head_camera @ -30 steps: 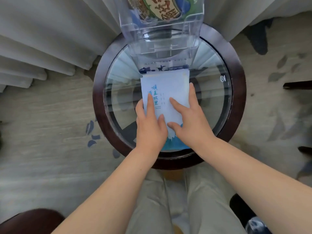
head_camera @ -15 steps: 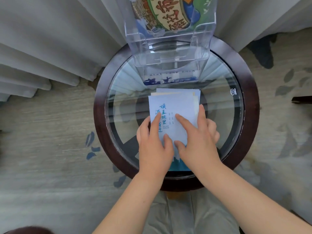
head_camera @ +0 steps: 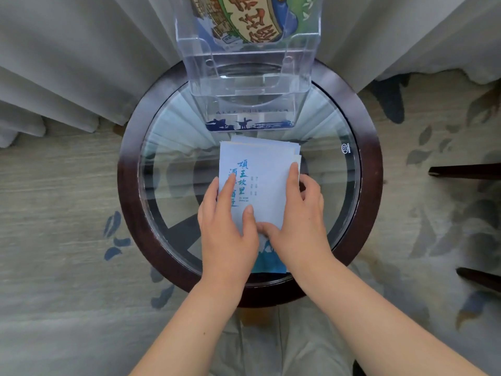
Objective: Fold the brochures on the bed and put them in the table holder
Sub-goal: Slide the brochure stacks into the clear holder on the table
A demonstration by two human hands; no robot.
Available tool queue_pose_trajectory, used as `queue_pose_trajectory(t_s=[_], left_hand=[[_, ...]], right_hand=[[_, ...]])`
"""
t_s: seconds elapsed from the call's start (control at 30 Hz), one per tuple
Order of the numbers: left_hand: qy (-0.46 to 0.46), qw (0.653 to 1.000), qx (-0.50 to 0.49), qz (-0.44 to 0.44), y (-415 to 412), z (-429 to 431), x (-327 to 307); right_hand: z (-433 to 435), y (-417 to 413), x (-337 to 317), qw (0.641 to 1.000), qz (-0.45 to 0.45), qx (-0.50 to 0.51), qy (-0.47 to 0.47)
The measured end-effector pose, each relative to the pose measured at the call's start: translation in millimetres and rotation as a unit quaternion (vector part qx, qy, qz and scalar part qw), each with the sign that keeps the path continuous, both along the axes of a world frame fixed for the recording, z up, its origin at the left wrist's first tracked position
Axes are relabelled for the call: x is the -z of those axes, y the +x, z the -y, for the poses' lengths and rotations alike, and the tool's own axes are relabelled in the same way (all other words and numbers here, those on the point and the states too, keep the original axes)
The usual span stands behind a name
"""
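Both my hands grip the brochure stack (head_camera: 264,183) on the glass table (head_camera: 371,169): left hand (head_camera: 226,226) flat on top, right hand (head_camera: 298,215) pinching its right edge, long axis pointing at the holder (head_camera: 249,77) just beyond.

Round glass tabletop (head_camera: 349,147) w/ dark wood rim, seen from above. Small stack of pale-blue folded brochures (head_camera: 267,183) lies on the glass near centre, blue characters on top sheet, edges slightly fanned at far right corner. Left hand (head_camera: 226,226) lies flat on stack's left side, fingers spread, thumb on the paper. Right hand (head_camera: 298,213) has its grip on the right edge: index finger on top, other fingers curled round the side, thumb on the near part. Clear acrylic holder (head_camera: 249,85) stands at far side, just beyond the stack, not touching; colourful brochure (head_camera: 249,20) in its rear pocket. Curtains (head_camera: 67,58) behind, patterned carpet (head_camera: 54,240) below.
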State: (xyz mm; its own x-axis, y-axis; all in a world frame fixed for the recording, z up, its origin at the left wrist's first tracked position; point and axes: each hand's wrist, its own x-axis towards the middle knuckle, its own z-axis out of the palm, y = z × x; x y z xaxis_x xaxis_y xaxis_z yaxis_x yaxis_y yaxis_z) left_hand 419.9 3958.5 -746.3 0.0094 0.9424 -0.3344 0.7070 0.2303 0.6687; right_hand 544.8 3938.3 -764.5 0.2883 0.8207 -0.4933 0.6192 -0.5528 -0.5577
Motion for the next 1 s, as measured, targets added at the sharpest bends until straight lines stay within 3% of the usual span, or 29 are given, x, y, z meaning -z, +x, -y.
queue_pose_trajectory(t_s=[0.3,0.53,0.8,1.0], left_hand=[[0.002,1.0,-0.01,-0.01,-1.2,-13.1,5.4],[-0.014,0.994,0.078,-0.077,1.5,-22.6,-1.9],[0.05,0.991,0.094,-0.086,5.7,-42.4,-38.8],[0.129,0.985,0.079,-0.081,12.0,-67.4,-72.4]], right_hand=[[12.4,1.6,2.5,0.996,0.063,0.006,0.061],[6.9,9.7,-8.8,0.993,0.021,0.037,0.114],[-24.6,12.1,-48.6,0.989,0.039,0.0,0.141],[-47.1,3.3,-84.4,0.977,0.052,0.03,0.204]])
